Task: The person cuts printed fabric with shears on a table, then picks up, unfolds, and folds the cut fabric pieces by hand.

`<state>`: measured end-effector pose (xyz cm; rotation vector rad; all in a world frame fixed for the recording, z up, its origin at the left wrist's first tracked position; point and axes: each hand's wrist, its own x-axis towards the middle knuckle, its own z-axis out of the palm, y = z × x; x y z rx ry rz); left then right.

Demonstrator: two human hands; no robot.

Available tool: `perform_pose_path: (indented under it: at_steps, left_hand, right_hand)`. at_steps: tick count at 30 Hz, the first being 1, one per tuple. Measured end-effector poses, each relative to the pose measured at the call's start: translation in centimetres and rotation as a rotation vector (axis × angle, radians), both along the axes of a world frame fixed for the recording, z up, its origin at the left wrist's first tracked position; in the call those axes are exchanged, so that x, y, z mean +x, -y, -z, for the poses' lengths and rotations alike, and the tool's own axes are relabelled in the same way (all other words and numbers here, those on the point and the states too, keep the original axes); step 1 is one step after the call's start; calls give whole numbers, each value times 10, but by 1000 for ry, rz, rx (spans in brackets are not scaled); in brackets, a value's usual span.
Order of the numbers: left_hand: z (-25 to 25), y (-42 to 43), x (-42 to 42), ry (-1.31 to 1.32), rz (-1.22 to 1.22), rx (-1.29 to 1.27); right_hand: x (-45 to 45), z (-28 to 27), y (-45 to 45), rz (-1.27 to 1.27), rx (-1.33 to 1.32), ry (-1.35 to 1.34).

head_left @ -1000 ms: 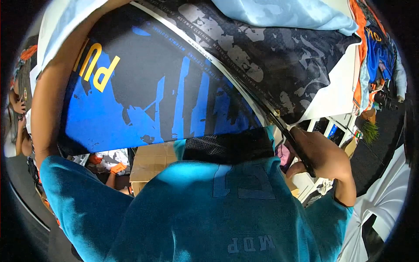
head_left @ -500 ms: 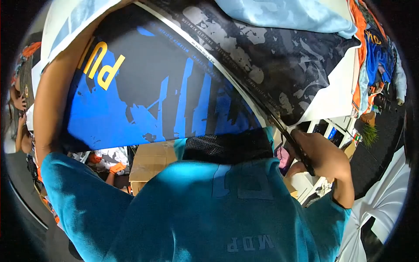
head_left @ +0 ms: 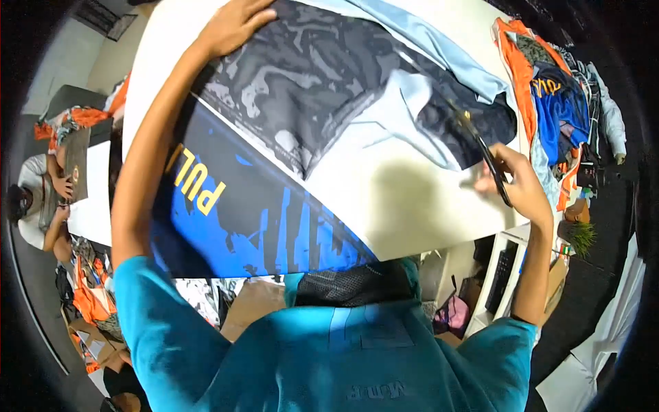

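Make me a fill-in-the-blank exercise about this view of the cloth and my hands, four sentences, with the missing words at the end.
1. The right hand holds a pair of ____.
2. The left hand, touching the dark patterned cloth, is near the ____ edge of the picture.
3. The letters on the blue and black cloth are ____.
4. The green plant shows on the ____ side of the picture.

Missing words: scissors; top; yellow; right.

Being worn: one teal short-sleeved T-shirt (head_left: 309,367); large block motif (head_left: 371,329) and smaller blurred lettering (head_left: 377,392) are marking its front; black mesh fabric (head_left: 351,290) is showing beyond.
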<state>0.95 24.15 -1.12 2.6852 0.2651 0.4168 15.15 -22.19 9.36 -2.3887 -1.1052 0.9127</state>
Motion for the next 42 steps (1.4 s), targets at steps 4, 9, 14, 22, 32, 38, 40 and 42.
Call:
perform_pose_path:
  at_steps: [4,9,14,22,32,38,40,42]
  left_hand:
    - [10,-9,1,-18,-102,396]
    - [9,30,0,89,-146,668]
    - [4,137,16,19,140,357]
    - [18,132,122,152,169,279]
    - [-3,122,160,197,-43,297]
    - [2,101,169,441,401,84]
    - [-36,117,98,446,386,-22]
    - [-51,119,38,428,437,-6]
  right_hand:
    - [14,3,-1,63,186,20]
    - [34,24,-1,174,447,89]
    - [64,74,-16,276,623,205]
    - [170,92,-83,144,635,617]
    - [130,69,-96,338,780,960]
    - [31,22,-98,246,1035,673]
    - [30,34,-106,181,1077,494]
    - [23,40,-104,119,1133,325]
